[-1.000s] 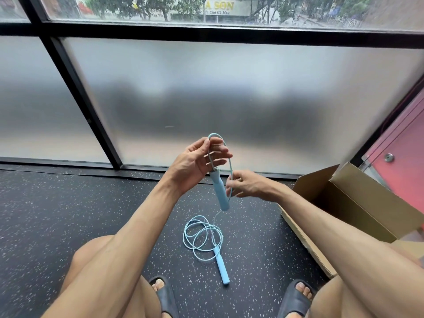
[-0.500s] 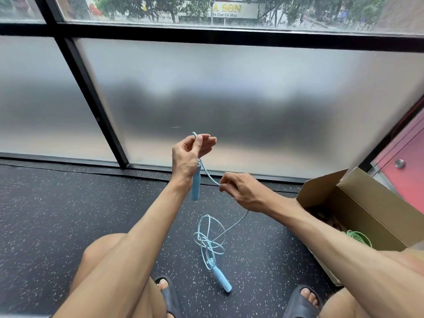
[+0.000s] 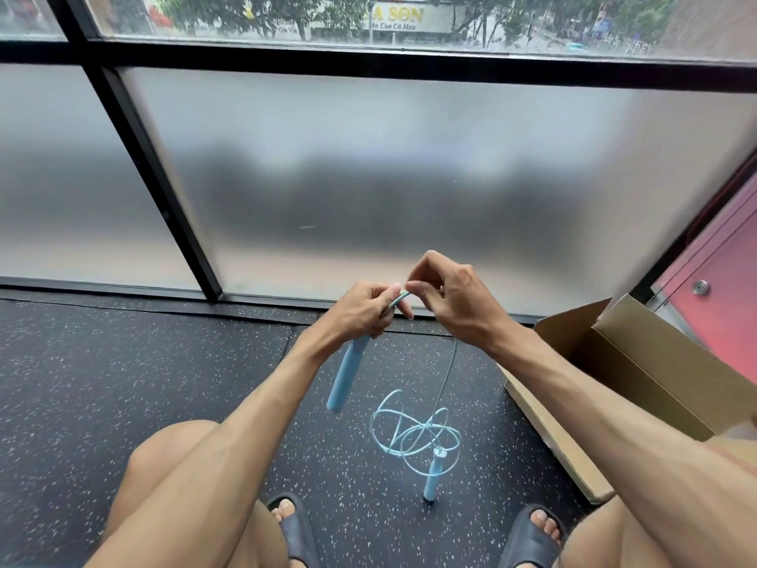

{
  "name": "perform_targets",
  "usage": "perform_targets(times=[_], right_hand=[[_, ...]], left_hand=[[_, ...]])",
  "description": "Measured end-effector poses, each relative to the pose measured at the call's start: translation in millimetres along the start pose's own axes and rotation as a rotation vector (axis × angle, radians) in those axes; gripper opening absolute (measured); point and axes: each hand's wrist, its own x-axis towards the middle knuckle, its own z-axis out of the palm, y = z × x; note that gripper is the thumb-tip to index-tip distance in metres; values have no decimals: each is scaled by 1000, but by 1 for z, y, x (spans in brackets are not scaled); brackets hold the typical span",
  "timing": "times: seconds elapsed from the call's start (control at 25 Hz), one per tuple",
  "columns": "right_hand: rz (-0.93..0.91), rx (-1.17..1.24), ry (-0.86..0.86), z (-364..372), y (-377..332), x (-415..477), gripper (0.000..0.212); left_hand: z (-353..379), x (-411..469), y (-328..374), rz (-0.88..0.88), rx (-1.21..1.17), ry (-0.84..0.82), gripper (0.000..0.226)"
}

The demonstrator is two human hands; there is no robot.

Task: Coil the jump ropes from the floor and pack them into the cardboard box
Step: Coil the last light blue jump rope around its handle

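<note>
Dark speckled floor (image 3: 123,383), big frosted window (image 3: 368,178). One blue jump rope (image 3: 426,434), loops on the floor. Left grip (image 3: 360,313) holds one handle (image 3: 346,375); right grip (image 3: 454,297) pinches the cord (image 3: 448,371). Second handle (image 3: 434,473) below. One cardboard box (image 3: 655,362).

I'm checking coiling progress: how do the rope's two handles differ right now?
The held handle hangs tilted in the air, gripped at its top by the left hand; the floor handle rests on the floor, untouched. The cord leaving the held handle is pinched by the right hand; at the floor handle it lies in loose loops. Both are light blue and slim.
</note>
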Motion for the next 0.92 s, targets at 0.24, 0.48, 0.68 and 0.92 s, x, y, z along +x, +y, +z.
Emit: perform_targets(times=[0.24, 0.48, 0.68, 0.92], right_hand=[[177, 205, 51, 5, 9, 3, 19], [489, 556, -164, 24, 20, -3, 18], [606, 387, -499, 36, 29, -22, 13], [604, 299, -476, 37, 19, -26, 15]], left_hand=[[2, -3, 6, -40, -419, -254, 49], [-4, -4, 10, 44, -782, -169, 33], [-14, -3, 11, 120, -854, 34, 31], [-21, 1, 10, 177, -894, 300, 28]])
